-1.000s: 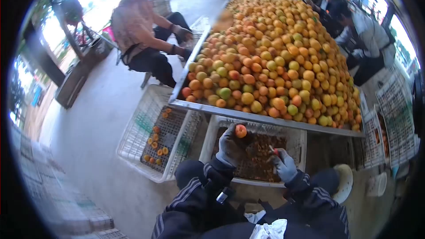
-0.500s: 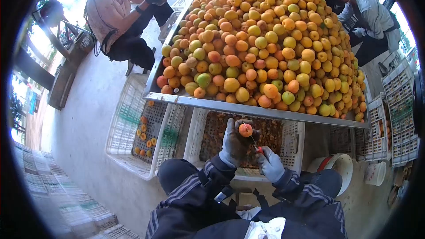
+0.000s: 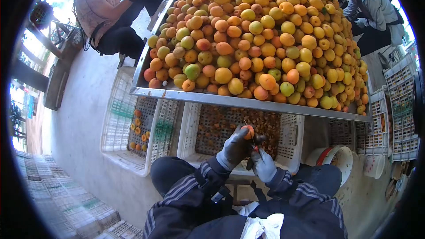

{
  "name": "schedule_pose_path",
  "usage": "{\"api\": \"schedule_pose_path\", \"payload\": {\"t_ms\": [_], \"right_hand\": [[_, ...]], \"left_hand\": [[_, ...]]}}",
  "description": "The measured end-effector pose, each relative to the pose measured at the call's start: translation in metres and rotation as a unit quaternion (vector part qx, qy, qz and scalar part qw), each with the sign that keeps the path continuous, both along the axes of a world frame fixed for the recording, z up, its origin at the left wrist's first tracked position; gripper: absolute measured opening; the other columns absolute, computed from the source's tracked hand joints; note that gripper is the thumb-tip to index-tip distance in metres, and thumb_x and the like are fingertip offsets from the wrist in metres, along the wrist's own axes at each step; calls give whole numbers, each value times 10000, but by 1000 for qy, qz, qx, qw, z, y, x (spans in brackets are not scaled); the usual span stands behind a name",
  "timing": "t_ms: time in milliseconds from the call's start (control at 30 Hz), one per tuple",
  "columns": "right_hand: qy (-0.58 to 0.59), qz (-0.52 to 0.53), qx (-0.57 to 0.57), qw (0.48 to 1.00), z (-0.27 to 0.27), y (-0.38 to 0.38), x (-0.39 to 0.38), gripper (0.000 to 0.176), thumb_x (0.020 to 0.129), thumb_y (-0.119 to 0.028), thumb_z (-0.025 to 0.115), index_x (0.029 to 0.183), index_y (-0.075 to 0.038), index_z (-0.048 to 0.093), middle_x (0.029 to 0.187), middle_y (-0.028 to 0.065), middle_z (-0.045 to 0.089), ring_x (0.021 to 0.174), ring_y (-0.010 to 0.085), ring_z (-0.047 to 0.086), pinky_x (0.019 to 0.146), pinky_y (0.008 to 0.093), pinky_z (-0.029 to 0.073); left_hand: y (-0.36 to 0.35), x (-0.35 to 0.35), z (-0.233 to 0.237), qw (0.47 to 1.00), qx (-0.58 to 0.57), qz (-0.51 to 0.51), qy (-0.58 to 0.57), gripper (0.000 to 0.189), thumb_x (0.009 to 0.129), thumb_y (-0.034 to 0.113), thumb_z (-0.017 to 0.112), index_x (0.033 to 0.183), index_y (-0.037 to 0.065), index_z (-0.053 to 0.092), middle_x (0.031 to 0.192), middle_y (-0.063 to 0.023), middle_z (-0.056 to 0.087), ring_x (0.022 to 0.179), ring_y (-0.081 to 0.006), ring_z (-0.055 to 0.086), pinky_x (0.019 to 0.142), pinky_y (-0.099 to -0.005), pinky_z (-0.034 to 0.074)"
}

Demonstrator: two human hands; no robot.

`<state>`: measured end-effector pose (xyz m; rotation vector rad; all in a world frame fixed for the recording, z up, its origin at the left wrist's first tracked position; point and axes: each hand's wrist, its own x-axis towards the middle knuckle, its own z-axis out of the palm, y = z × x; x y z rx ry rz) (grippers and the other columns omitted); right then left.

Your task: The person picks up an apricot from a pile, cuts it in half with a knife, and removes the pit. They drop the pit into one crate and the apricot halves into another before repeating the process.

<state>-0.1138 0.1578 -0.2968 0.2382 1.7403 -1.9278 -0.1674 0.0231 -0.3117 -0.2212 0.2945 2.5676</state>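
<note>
My left hand (image 3: pixel 233 149), in a grey glove, holds an orange apricot (image 3: pixel 248 131) over a white crate (image 3: pixel 292 138) that holds brown pits. My right hand (image 3: pixel 264 164), also gloved, grips a small knife with a red handle (image 3: pixel 254 147); its thin blade is set against the apricot. Both hands are close together, just below the edge of the metal table (image 3: pixel 248 103). A big heap of orange, yellow and green apricots (image 3: pixel 256 40) covers that table.
A second white crate (image 3: pixel 118 124) at my left holds several apricot halves. Stacked empty crates (image 3: pixel 398 110) stand at the right, with a white bucket (image 3: pixel 341 159) near my right knee. A seated person (image 3: pixel 106 13) is at the far left, another person (image 3: pixel 372 9) at the far right.
My right hand has come in from apart to meet the left, and the knife blade now touches the apricot. Both hands have sunk a little lower in view as my head tilted down.
</note>
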Motion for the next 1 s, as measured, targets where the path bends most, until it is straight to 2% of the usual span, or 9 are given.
{"api": "schedule_pose_path", "payload": {"t_ms": [67,267,367,500,633,700,733,800,1000], "right_hand": [[-27,-7,-12,1000,10,0,-4,270,939,-275,412,1037,-37,493,727,-20,439,657,55,400,596,227,373],[-71,-4,6,997,11,-1,-4,288,938,-256,415,1075,-15,491,788,8,504,718,74,447,669,230,396],[34,5,44,998,4,-6,2,302,934,-250,425,1098,-3,487,827,33,534,750,97,479,700,248,412],[180,23,99,978,-18,-5,1,295,933,-238,431,1099,-1,487,824,32,527,757,101,476,692,261,415],[-36,46,102,993,7,-4,-7,295,931,-244,436,1093,-4,489,823,31,519,761,98,472,697,262,413],[-7,0,-5,1000,7,-10,-7,203,932,-254,425,980,-68,490,558,-49,414,447,45,365,417,209,297],[-9,1,-5,1000,5,-9,-6,203,932,-254,425,980,-68,490,558,-49,414,447,45,365,417,209,297],[29,36,36,998,-1,-7,-4,307,923,-266,451,1091,-13,490,813,48,532,739,103,483,688,253,414],[149,43,112,982,-5,-8,-3,316,923,-249,446,1115,-1,483,874,87,564,781,123,512,710,277,428]], "left_hand": [[-2,-1,3,951,-288,-1,114,372,901,354,449,1085,38,511,953,-22,540,885,-156,512,851,-294,400],[2,-8,12,910,-392,65,118,406,884,374,498,1152,73,447,907,-29,516,815,-142,540,727,-278,445],[7,0,15,972,-206,93,61,443,894,394,468,1186,64,418,911,-48,511,841,-177,553,800,-306,440],[9,-1,18,986,-145,84,-1,486,889,424,459,1206,63,387,895,-66,520,863,-206,559,837,-326,431],[3,-4,11,986,-152,68,-2,464,884,402,472,1190,67,377,898,-71,534,845,-214,568,833,-345,434],[1,-4,1,975,-208,73,23,402,894,359,472,1161,69,397,916,-74,542,833,-226,579,840,-365,434],[1,-5,4,965,-241,89,60,403,890,360,478,1159,71,396,925,-69,543,837,-225,579,830,-359,437],[2,-1,11,951,-275,105,93,405,887,361,485,1158,73,395,934,-64,543,841,-225,579,821,-354,441],[11,6,15,979,-171,98,-56,445,875,436,478,1131,75,433,834,-64,540,744,-195,559,761,-357,467]]}}
